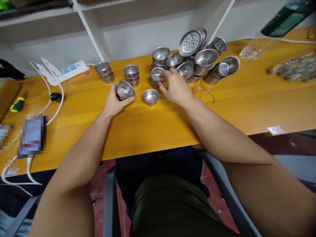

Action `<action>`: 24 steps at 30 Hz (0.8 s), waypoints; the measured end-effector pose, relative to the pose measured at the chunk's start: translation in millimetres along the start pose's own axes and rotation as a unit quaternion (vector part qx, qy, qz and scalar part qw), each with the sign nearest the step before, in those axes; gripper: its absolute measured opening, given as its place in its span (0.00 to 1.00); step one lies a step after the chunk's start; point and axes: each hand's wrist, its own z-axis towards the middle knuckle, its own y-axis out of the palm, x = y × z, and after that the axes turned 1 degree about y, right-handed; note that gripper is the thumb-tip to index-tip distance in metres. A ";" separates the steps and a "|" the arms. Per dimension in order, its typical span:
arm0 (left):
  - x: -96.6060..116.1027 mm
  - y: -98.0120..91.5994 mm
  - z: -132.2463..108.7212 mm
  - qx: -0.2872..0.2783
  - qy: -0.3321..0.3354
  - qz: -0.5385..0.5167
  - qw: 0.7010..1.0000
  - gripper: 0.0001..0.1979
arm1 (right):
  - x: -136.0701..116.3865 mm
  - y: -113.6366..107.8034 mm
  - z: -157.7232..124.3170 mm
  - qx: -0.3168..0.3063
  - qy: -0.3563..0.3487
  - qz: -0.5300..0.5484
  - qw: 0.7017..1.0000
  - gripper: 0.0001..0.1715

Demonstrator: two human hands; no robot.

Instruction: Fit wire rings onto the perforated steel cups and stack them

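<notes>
My left hand (115, 102) is wrapped round a small perforated metal cup (125, 89), which sits tilted on another cup mostly hidden by the fingers. My right hand (174, 85) has its thumb and fingertips at the rim of a small perforated cup (157, 75) on top of a short stack. Between the two hands a single metal cup (150, 97) stands upright on the wooden table (148, 131). Behind my left hand are two short stacks of cups, one at the left (103, 68) and one nearer the middle (131, 71).
A heap of larger perforated cups (206, 58) and thin wire rings (207, 97) lie beyond my right hand. At the left are a power strip (72, 70), white cables, a phone (32, 135) and a screwdriver (17, 104). A plastic bottle (283, 24) and plastic-wrapped items (296, 68) are at the right.
</notes>
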 end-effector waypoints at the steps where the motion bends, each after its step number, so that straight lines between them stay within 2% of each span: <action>1: 0.3 -0.5 -0.2 -0.001 -0.002 0.001 1.000 0.64 | 7.5 0.7 3.3 -0.006 0.015 -0.006 1.000 0.25; 4: -1.5 -1.2 -0.2 0.000 -0.004 0.003 1.000 0.63 | 21.5 4.9 12.1 -0.030 0.049 -0.014 0.998 0.19; 7: -8.0 0.0 0.7 0.002 -0.008 0.001 1.000 0.62 | 22.1 7.1 17.2 -0.041 0.060 -0.002 0.997 0.16; 11: -16.6 3.1 2.5 0.008 -0.024 -0.041 0.999 0.64 | 19.9 4.9 19.7 -0.032 0.032 0.034 0.998 0.26; 15: -17.0 3.1 2.7 0.012 -0.029 -0.068 0.997 0.61 | 22.3 0.5 19.6 0.001 0.020 0.051 0.999 0.38; 24: -12.9 -5.2 5.1 0.028 0.037 -0.027 0.999 0.54 | 18.1 -0.4 18.7 -0.040 0.028 0.022 0.999 0.32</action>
